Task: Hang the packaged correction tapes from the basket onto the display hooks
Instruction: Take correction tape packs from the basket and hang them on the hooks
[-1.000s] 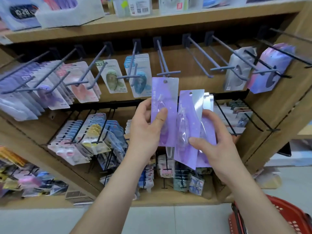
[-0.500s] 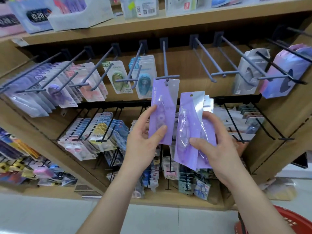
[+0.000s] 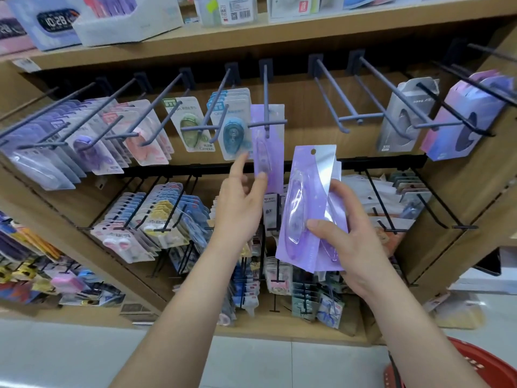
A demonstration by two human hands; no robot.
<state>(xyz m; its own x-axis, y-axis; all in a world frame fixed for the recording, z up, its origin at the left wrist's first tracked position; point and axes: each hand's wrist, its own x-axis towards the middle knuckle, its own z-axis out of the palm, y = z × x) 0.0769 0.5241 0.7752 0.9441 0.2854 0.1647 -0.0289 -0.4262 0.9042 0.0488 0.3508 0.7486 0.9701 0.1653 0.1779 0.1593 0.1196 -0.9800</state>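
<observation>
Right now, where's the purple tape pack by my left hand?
Head view, centre: the purple pack hangs on an upper-row hook, right of the blue pack, with the left hand touching its lower end.

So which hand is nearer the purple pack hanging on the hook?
Left. The left hand is just below the hung purple pack, thumb tip at its lower end. The right hand is lower right of it, gripping the other purple packs.

light: bright, even, from above | shadows: soft, dark band under top shelf (image 3: 251, 37) | glare: sheen on held purple package (image 3: 324, 169) | blur: slight softness overall | distortion: wide-angle bowing at edges
</observation>
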